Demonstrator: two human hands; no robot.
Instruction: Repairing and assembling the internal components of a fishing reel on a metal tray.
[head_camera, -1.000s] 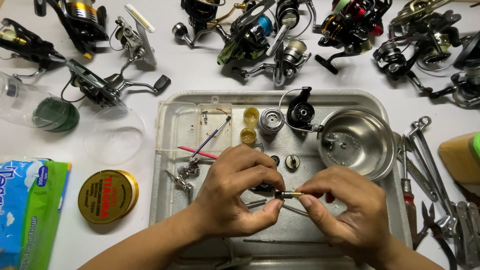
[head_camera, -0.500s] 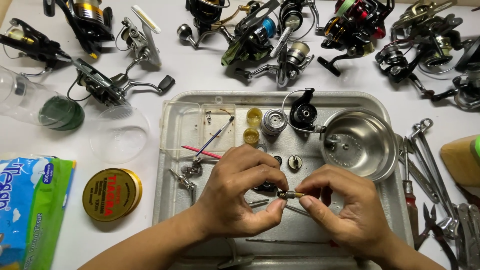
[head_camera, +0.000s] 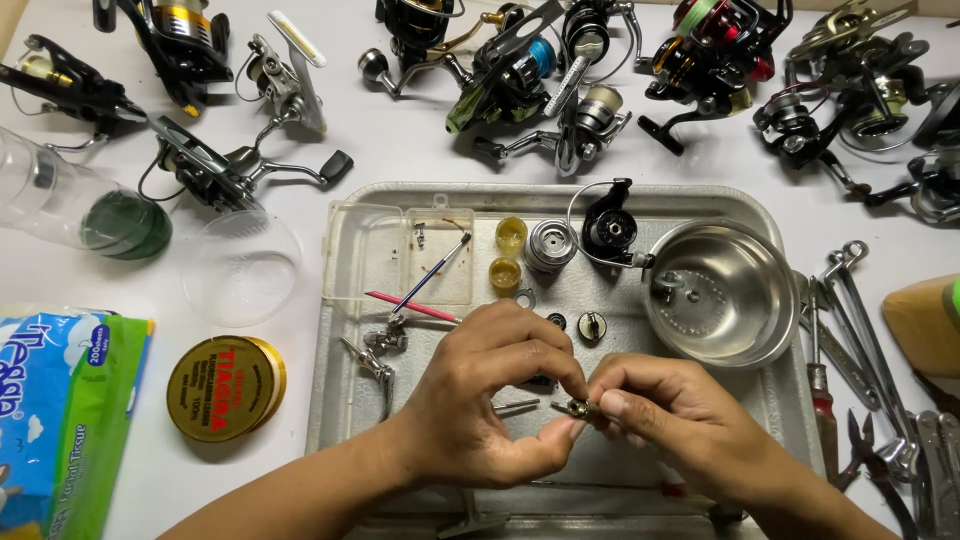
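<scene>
Pinching a tiny metal part (head_camera: 578, 408) over the tray (head_camera: 330, 400), my left hand (head_camera: 480, 400) and right hand (head_camera: 680, 425) both closed on it; light, stiff, slippery, so I'd hold its ends.

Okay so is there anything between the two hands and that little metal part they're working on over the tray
Nothing visible. The left hand and right hand meet over the metal tray, and their fingertips already pinch the small metal part directly. The loose pieces, brush and steel bowl lie farther back on the tray, off to the sides.
</scene>
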